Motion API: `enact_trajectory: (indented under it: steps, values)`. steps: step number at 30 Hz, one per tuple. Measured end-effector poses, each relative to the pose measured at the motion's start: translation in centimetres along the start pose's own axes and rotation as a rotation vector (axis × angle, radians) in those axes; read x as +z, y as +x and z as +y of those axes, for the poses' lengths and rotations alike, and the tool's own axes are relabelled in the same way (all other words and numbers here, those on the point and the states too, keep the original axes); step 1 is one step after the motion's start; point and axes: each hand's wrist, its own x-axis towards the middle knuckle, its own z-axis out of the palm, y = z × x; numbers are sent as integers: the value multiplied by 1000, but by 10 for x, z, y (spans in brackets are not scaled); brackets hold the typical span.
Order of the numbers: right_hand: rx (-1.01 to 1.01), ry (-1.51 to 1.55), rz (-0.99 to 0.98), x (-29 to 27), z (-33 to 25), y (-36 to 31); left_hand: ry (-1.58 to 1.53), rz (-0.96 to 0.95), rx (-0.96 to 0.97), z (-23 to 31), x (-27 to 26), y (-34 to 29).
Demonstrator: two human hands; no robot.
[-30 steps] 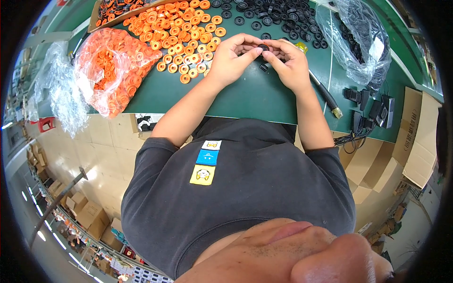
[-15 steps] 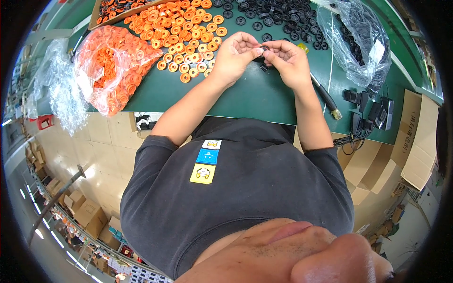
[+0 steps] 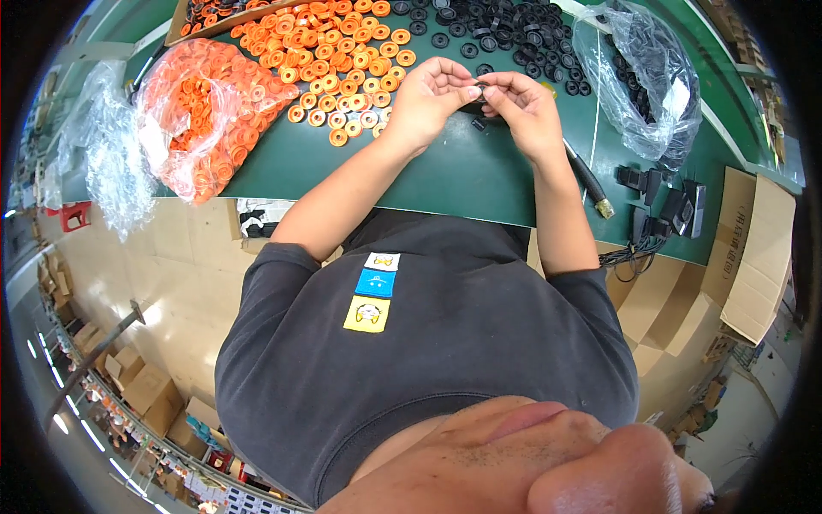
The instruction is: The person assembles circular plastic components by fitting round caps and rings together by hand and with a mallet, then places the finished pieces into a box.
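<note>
Above the green table (image 3: 479, 184), my left hand (image 3: 431, 101) and my right hand (image 3: 525, 110) meet, fingertips pinched on one small black round part (image 3: 480, 86). Fingers cover most of that part. A small black piece (image 3: 479, 124) lies on the table just below my hands. Beyond them spreads a heap of black round parts (image 3: 505, 34). Many orange ring-shaped parts (image 3: 330, 56) are piled to the left of my left hand. Near my right wrist rests a tool with a black handle (image 3: 586, 176).
A clear bag of orange parts (image 3: 218, 128) sits at the left beside crumpled plastic (image 3: 116, 163). Another clear bag with black parts (image 3: 638, 86) is at the right. Black adapters with cables (image 3: 664, 206) lie near the right edge, by an open cardboard box (image 3: 745, 257).
The view has shifted slightly. Both hands stay together on the black part, with only small finger movement.
</note>
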Motion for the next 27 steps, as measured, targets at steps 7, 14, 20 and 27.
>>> enact_trajectory:
  steps: [7, 14, 20, 27]
  values:
    - [-269, -30, 9, 3, 16, 0, 406, -6, 307, -4, 6, -9]
    - [-109, -33, 82, 9, 9, -5, 236, -14, 218, -5, 4, -5]
    - [-16, 297, -73, -3, -1, -4, 1, -88, 22, 5, -3, 0]
    - [-93, 98, -40, -3, 5, -2, 9, -79, 67, 2, -4, 0]
